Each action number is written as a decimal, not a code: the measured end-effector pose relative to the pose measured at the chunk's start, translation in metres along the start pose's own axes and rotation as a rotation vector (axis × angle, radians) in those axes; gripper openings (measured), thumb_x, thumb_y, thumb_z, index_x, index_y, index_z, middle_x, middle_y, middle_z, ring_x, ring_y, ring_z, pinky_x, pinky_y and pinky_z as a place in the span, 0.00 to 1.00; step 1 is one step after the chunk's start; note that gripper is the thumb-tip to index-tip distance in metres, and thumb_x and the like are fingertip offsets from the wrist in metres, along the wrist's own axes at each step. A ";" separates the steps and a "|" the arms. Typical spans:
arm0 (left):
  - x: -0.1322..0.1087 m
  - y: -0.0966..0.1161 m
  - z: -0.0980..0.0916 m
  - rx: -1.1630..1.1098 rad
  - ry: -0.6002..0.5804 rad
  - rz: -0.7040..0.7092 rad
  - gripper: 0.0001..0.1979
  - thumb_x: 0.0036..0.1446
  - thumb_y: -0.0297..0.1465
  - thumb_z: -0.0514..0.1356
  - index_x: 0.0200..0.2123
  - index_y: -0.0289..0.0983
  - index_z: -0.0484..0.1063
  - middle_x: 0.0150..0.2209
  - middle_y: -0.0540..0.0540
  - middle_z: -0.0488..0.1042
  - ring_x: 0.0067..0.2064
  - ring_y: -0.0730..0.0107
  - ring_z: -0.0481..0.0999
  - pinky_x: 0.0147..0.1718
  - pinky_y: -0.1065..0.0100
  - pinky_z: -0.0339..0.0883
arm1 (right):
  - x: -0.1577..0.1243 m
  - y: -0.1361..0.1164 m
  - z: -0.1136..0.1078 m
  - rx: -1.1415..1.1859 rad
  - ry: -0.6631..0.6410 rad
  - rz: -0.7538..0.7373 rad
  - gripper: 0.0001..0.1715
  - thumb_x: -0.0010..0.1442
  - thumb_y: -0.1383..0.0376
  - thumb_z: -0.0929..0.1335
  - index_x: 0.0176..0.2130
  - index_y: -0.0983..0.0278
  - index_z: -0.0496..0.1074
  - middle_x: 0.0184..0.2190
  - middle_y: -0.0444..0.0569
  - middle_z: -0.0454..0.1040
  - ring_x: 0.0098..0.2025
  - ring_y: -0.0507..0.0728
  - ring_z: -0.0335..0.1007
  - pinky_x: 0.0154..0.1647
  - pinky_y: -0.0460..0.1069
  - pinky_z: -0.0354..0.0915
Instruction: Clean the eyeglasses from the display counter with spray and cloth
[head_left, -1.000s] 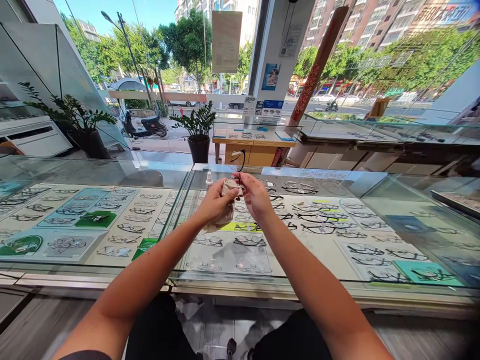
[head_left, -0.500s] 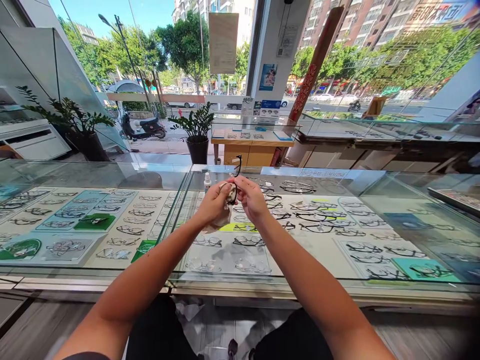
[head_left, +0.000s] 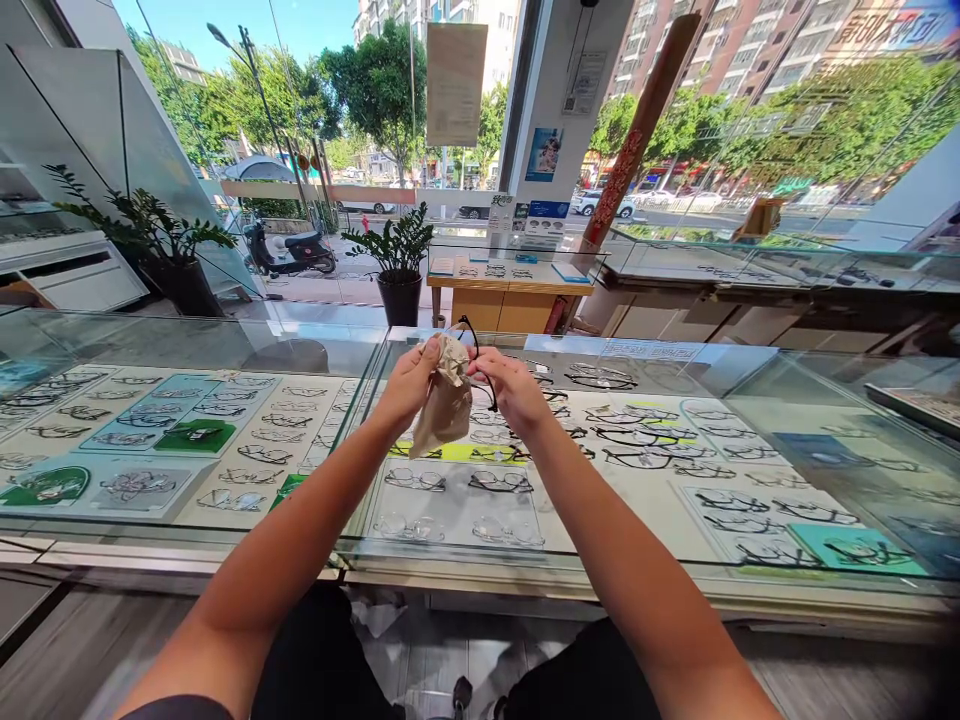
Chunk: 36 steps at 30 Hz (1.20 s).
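Note:
Over the glass counter, my left hand is closed on a crumpled beige cloth, whose loose end hangs below the fingers. My right hand pinches a pair of black-framed eyeglasses just right of the cloth. One dark temple arm sticks up above the fingers, and another dark part of the frame shows below them. The cloth and fingers hide much of the eyeglasses; whether the cloth touches a lens, I cannot tell.
Beneath my hands lies the glass display counter, with rows of eyeglasses under its top. Farther back are a potted plant, a wooden table and the shop window. Another glass case stands at the back right.
The cloth has come away from around the eyeglasses and now hangs open below my left hand. The eyeglasses have turned in my right hand, and my left hand has shifted slightly left.

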<state>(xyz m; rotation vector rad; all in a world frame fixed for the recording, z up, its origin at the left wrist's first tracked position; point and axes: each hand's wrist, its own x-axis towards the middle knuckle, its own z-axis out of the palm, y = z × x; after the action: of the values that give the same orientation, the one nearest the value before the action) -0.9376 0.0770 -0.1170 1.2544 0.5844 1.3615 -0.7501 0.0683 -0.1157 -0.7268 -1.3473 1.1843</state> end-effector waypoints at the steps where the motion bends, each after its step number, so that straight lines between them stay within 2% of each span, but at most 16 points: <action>1: 0.000 0.000 0.000 0.009 0.000 0.009 0.35 0.56 0.63 0.74 0.44 0.35 0.83 0.38 0.44 0.84 0.41 0.63 0.82 0.42 0.65 0.75 | 0.000 0.001 0.001 -0.006 -0.020 0.009 0.13 0.55 0.52 0.77 0.29 0.59 0.84 0.50 0.51 0.78 0.60 0.65 0.70 0.62 0.56 0.65; 5: -0.002 0.001 0.000 0.040 -0.025 0.003 0.33 0.56 0.60 0.75 0.44 0.35 0.83 0.37 0.44 0.84 0.39 0.64 0.80 0.42 0.64 0.74 | -0.002 0.004 0.003 -0.026 -0.074 0.018 0.12 0.56 0.53 0.77 0.29 0.59 0.85 0.48 0.50 0.77 0.59 0.63 0.69 0.68 0.56 0.61; 12: -0.006 0.011 0.001 0.131 0.044 0.001 0.30 0.42 0.49 0.85 0.38 0.35 0.83 0.36 0.48 0.82 0.36 0.69 0.78 0.39 0.67 0.71 | -0.003 0.004 0.004 -0.003 -0.087 0.027 0.13 0.55 0.53 0.78 0.28 0.59 0.86 0.50 0.50 0.75 0.58 0.63 0.70 0.67 0.57 0.62; 14: -0.008 0.014 0.004 0.146 0.034 -0.008 0.29 0.41 0.48 0.85 0.36 0.34 0.82 0.33 0.48 0.82 0.34 0.70 0.77 0.38 0.67 0.70 | -0.004 0.003 0.004 -0.004 -0.094 0.017 0.13 0.56 0.53 0.78 0.28 0.59 0.86 0.49 0.50 0.75 0.56 0.63 0.70 0.66 0.57 0.63; 20: -0.015 0.024 0.017 0.123 -0.038 0.017 0.30 0.45 0.53 0.83 0.33 0.35 0.78 0.28 0.50 0.78 0.31 0.73 0.72 0.35 0.68 0.66 | -0.007 -0.006 0.003 -0.046 -0.180 -0.035 0.15 0.57 0.52 0.79 0.28 0.59 0.86 0.44 0.50 0.76 0.51 0.61 0.71 0.60 0.56 0.65; 23: -0.017 0.027 0.019 0.125 -0.080 0.059 0.29 0.49 0.53 0.81 0.32 0.35 0.77 0.29 0.50 0.76 0.31 0.73 0.70 0.34 0.69 0.64 | -0.006 -0.011 0.000 -0.018 -0.216 -0.049 0.19 0.60 0.50 0.78 0.27 0.60 0.84 0.39 0.50 0.77 0.47 0.60 0.71 0.55 0.55 0.66; 26: -0.015 0.025 0.016 0.113 -0.122 0.092 0.28 0.53 0.53 0.80 0.34 0.35 0.78 0.31 0.49 0.77 0.33 0.72 0.71 0.36 0.68 0.65 | -0.003 -0.011 -0.003 0.025 -0.133 -0.021 0.24 0.61 0.46 0.76 0.26 0.61 0.78 0.31 0.47 0.74 0.38 0.57 0.68 0.46 0.53 0.65; 29: -0.014 0.020 0.012 0.090 -0.184 0.073 0.27 0.56 0.54 0.78 0.38 0.36 0.79 0.34 0.48 0.77 0.35 0.70 0.73 0.39 0.67 0.67 | -0.001 -0.006 -0.004 0.034 -0.068 0.050 0.27 0.57 0.43 0.79 0.29 0.60 0.74 0.27 0.42 0.70 0.32 0.54 0.62 0.38 0.51 0.61; 33: -0.014 0.013 0.009 0.093 -0.223 0.061 0.26 0.58 0.52 0.78 0.38 0.36 0.78 0.34 0.49 0.75 0.35 0.71 0.71 0.39 0.67 0.65 | -0.002 0.001 0.003 0.058 -0.107 0.079 0.36 0.51 0.37 0.83 0.31 0.60 0.70 0.26 0.39 0.66 0.30 0.51 0.56 0.34 0.48 0.56; 36: -0.013 0.009 0.008 0.092 -0.212 0.069 0.25 0.58 0.52 0.77 0.39 0.36 0.79 0.35 0.49 0.74 0.36 0.71 0.70 0.39 0.67 0.64 | -0.005 0.004 0.010 0.166 -0.102 0.116 0.36 0.50 0.39 0.85 0.33 0.60 0.69 0.28 0.38 0.66 0.31 0.50 0.57 0.34 0.47 0.57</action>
<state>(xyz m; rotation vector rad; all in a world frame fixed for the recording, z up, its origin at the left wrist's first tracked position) -0.9368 0.0602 -0.1110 1.4841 0.4625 1.2499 -0.7594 0.0624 -0.1200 -0.6393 -1.2861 1.4239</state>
